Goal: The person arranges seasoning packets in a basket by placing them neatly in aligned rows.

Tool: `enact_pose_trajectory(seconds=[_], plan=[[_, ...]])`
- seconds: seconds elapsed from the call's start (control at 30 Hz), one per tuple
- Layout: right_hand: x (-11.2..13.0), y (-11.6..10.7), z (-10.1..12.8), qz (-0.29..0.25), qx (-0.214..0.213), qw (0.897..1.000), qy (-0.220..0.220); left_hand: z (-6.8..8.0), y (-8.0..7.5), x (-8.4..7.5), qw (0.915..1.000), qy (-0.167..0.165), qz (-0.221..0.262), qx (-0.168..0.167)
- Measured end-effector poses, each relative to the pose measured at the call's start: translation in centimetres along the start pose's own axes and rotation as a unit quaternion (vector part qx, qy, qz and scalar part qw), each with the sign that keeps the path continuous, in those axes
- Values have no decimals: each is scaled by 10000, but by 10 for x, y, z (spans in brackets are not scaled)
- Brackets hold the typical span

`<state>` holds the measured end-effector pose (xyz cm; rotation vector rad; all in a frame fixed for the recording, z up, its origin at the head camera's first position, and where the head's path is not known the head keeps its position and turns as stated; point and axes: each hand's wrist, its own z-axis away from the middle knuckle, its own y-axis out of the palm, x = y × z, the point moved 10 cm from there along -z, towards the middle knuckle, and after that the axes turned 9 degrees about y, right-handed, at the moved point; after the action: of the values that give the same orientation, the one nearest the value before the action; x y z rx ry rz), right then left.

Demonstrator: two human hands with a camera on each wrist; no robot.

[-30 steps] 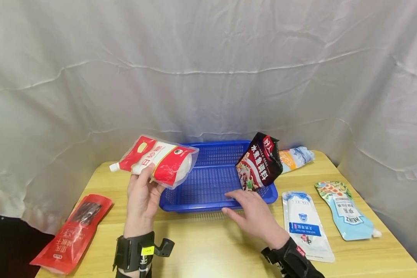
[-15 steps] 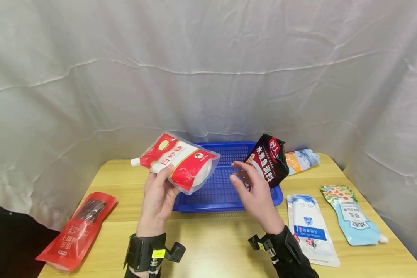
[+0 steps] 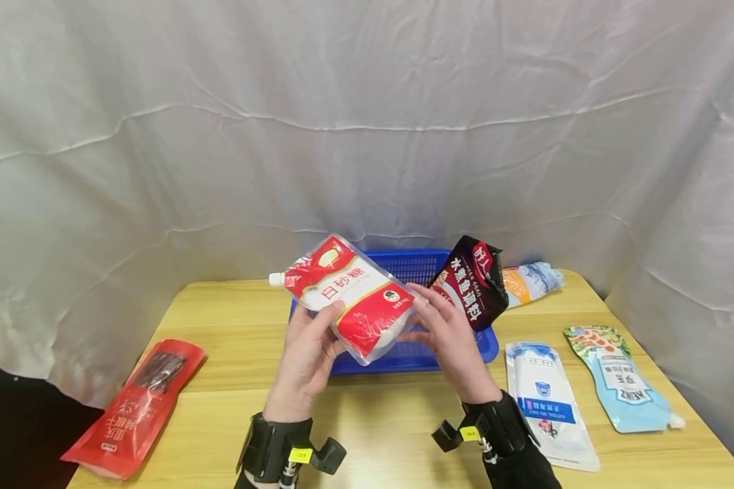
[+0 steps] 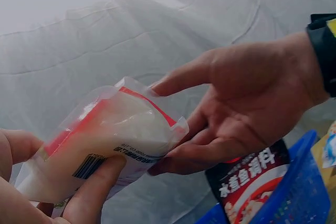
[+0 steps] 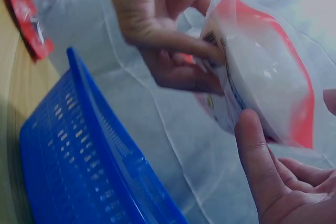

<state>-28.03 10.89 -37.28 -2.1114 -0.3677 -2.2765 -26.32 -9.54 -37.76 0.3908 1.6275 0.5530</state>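
Observation:
A red and white spouted pouch [image 3: 355, 299] is held in the air over the front of a blue basket [image 3: 416, 356]. My left hand [image 3: 308, 353] grips its lower left side, thumb on the front. My right hand [image 3: 446, 339] touches the pouch's right end with fairly straight fingers. In the left wrist view the pouch [image 4: 105, 135] lies between my left fingers [image 4: 94, 192] and the right hand [image 4: 247, 93]. In the right wrist view the pouch [image 5: 257, 77] hangs above the basket [image 5: 79, 145]. A dark red sauce packet [image 3: 474, 282] leans in the basket's right corner.
A red packet [image 3: 131, 407] lies at the table's left edge. On the right lie a white and blue packet [image 3: 547, 404] and a light blue spouted pouch [image 3: 618, 380]. An orange and blue packet [image 3: 529, 282] lies behind the basket. White cloth hangs all around.
My left hand carried the pouch rightward to the middle, over the basket. My right hand rose from the table by the basket and came to the pouch's right end.

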Motion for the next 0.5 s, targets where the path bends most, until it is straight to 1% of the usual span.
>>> enact_pose_trajectory(seconds=[0.1,0.3,0.4,0.5], plan=[[-3,-1,0,-211,68,9996,146,1,4,5,10000,-38,-50,51],[-8,0,1,-610,266,9967,463,2,5,10,9998,-75,-177,55],[-10,1,1,-720,263,9954,581,1,5,11,9997,-86,-228,79],[-12,0,1,-809,149,9946,625,0,6,12,9996,-95,-250,134]])
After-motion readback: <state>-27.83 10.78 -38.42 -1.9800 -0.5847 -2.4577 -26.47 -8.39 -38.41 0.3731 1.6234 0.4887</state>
